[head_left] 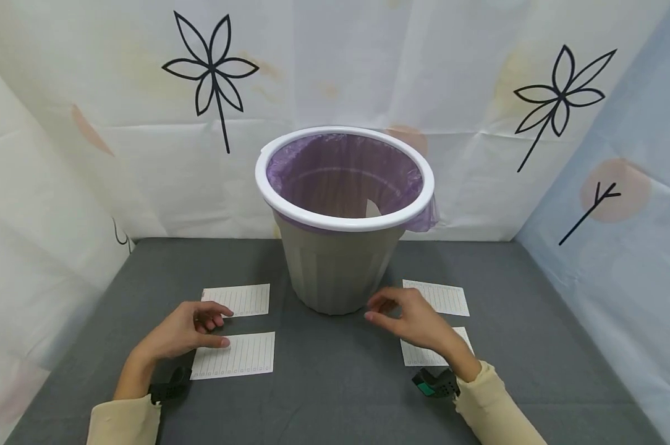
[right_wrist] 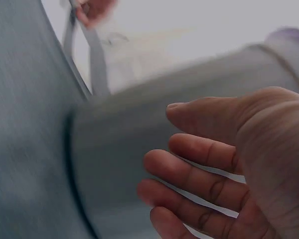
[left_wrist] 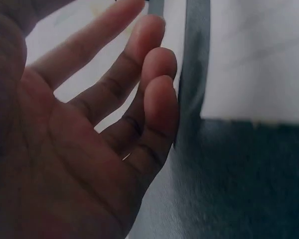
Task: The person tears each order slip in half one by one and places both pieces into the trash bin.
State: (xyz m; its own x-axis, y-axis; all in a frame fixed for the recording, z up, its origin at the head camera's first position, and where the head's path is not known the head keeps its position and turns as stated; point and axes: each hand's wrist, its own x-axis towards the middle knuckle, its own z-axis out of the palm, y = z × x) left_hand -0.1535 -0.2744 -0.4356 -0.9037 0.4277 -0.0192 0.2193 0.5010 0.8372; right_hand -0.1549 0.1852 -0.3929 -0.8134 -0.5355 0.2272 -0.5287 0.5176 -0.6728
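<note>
My left hand hovers over two lined white paper cards at the left, its fingers loosely bent. The far card lies beyond the fingers, while the thumb overlaps the near card. In the left wrist view the palm holds nothing. My right hand is beside the lower side of a grey waste bin, fingers relaxed and nothing in them. Behind it lie two more lined cards, a far one and a near one partly hidden by the wrist.
A purple liner lines the bin under its white rim. Inside, a white piece shows against the liner. The dark grey tabletop meets a white patterned cloth wall behind the bin.
</note>
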